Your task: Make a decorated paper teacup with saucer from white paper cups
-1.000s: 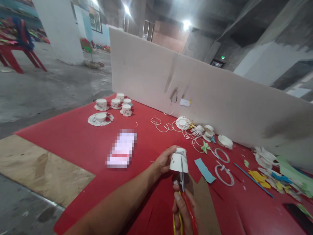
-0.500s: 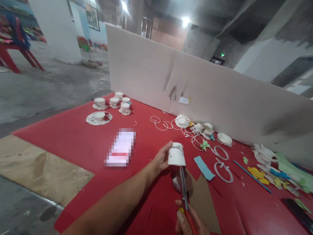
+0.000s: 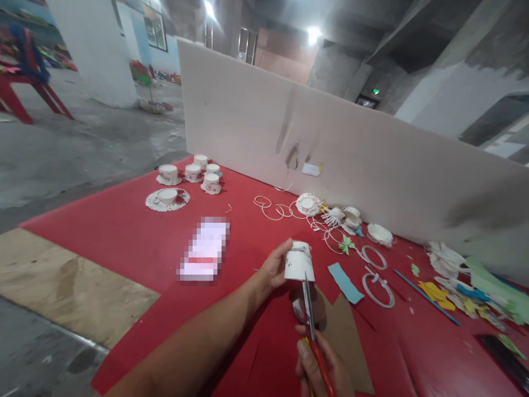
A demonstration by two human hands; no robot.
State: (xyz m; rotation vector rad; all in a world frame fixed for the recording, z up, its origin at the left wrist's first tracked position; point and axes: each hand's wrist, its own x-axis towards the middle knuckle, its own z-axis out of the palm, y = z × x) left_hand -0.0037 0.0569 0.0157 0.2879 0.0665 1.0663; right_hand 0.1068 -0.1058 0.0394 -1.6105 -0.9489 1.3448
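My left hand (image 3: 278, 264) is wrapped round the far left side of a white paper cup (image 3: 299, 261) with grey markings, held above the red table. Its fingers behind the cup are partly hidden. In my right hand (image 3: 316, 364) is a pair of scissors (image 3: 309, 309) with red and yellow handles. The blades point away from me, and their tips meet the near rim of the cup. Below the scissors sits a round, shiny object (image 3: 301, 310), mostly covered by the blades and shadow, by a piece of brown cardboard (image 3: 351, 342).
Several cut paper cups (image 3: 211, 183) stand upside down at the back left. A pixelated rectangle (image 3: 204, 251) lies left of my arm. Rings of cut rim, tape rolls (image 3: 378, 290), a blue paper strip (image 3: 346, 284), paper scraps and a dark phone (image 3: 506, 358) lie right. A white board (image 3: 248, 121) stands behind.
The scissors have shifted slightly up and left, their tips now overlapping the cup's near rim. My right hand has moved with them. The cup has barely moved.
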